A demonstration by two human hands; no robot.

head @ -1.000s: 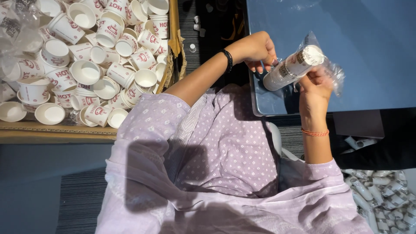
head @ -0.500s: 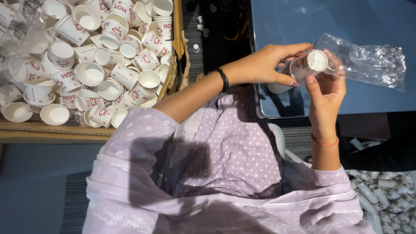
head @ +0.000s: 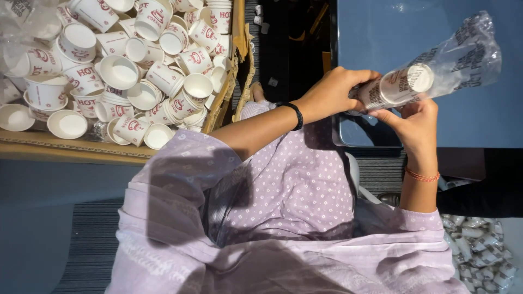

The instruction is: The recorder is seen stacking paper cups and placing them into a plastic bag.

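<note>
My left hand (head: 333, 91) grips the lower end of a stack of white paper cups (head: 396, 87) that lies tilted inside a clear printed plastic sleeve (head: 463, 51). My right hand (head: 415, 122) holds the same stack from below, fingers curled against the sleeve. The sleeve's loose end flares out to the upper right, over a blue table top (head: 436, 109). A black band sits on my left wrist and a red thread on my right wrist.
A cardboard box (head: 81, 147) at the left is heaped with several loose white cups with red print (head: 131, 65). More small cups lie on the floor at the lower right (head: 479, 250). A dark gap separates the box from the blue table.
The stack of cups has tilted so its end points up and right, and the plastic sleeve now covers more of it. Both hands stayed on the stack.
</note>
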